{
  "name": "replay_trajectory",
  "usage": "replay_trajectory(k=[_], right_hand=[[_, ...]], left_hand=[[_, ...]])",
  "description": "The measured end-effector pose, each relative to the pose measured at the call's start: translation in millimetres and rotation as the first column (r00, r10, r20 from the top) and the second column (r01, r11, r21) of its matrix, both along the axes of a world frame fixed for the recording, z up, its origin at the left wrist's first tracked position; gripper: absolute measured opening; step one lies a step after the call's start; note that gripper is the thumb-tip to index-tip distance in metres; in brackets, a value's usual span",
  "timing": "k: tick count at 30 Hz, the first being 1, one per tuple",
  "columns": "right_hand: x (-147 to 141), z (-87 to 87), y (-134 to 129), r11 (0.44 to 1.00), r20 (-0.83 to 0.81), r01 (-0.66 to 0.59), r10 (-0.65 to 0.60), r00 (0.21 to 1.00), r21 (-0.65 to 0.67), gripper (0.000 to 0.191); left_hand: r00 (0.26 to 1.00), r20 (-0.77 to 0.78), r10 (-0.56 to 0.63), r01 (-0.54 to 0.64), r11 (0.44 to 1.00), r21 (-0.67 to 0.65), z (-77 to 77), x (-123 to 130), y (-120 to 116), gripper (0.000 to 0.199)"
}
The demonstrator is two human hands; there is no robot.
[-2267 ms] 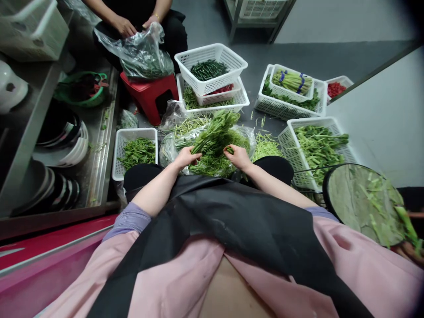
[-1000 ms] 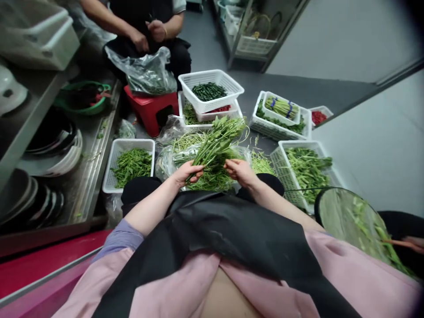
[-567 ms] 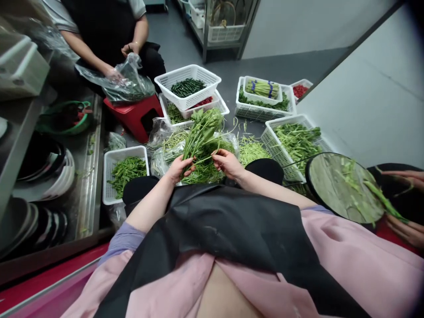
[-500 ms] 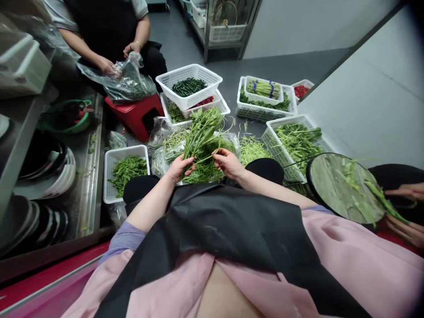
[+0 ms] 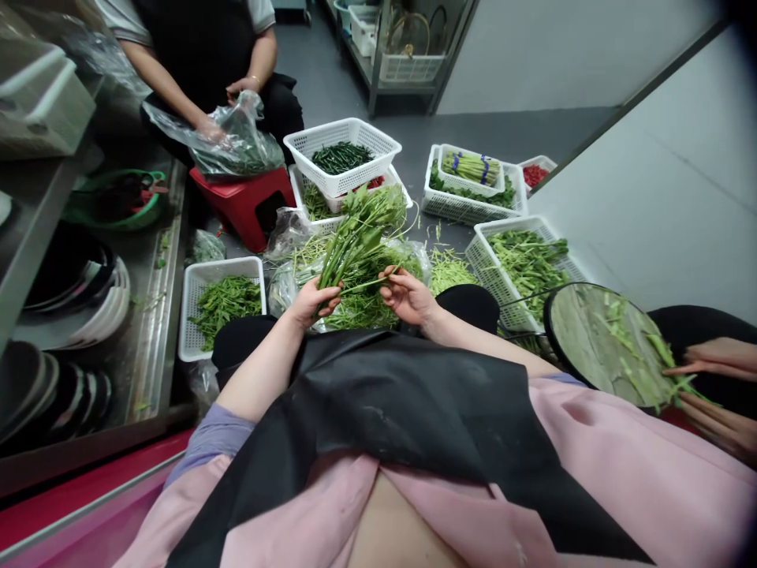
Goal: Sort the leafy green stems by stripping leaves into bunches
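Note:
My left hand [image 5: 312, 303] is closed round the lower stems of a bunch of leafy greens [image 5: 358, 229], whose leaves point up and away from me. Facing it, my right hand [image 5: 409, 297] pinches the end of a thin green stem [image 5: 367, 282] that runs across from the bunch. Under both hands lies a heap of loose greens [image 5: 362, 314] on clear plastic. Whether the pinched stem is still joined to the bunch I cannot tell.
A white basket of greens [image 5: 188, 308] stands left, and another [image 5: 482, 264] right. Stacked baskets [image 5: 382, 154] are ahead. A co-worker's hands [image 5: 210, 130] work in a plastic bag on a red stool [image 5: 236, 207]. At right, another person's hands [image 5: 718, 394] handle stems by a round board [image 5: 583, 347].
My left hand and the bunch have shifted slightly left, widening the gap to my right hand. The person's hands at the right have moved over the stems. The view has shifted a little.

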State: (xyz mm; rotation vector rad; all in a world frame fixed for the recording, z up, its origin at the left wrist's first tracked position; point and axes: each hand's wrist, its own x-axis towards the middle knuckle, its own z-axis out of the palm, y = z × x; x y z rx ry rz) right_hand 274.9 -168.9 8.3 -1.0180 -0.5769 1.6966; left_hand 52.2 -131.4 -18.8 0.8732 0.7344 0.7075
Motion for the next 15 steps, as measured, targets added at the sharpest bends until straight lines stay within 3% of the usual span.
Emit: replay_trajectory(k=[4,10,15], right_hand=[[13.5,7.9,10.9,0.993,-0.001,0.116,-0.116,0.993,0.028,0.027],[35.9,16.1,14.9,0.986,0.036,0.106,-0.112,0.993,0.132,0.022],[49.2,10.5,18.6,0.984,0.048,0.152,-0.158,0.986,0.097,0.02]], left_hand=[[0.999,-0.024,-0.023,0.024,0.999,0.027,3.4,-3.0,1.5,0.047],[0.999,-0.033,-0.035,0.036,0.999,0.04,3.3,-5.9,6.0,0.045],[0.998,-0.049,-0.035,0.038,0.998,0.052,2.3,-7.2,8.6,0.044]])
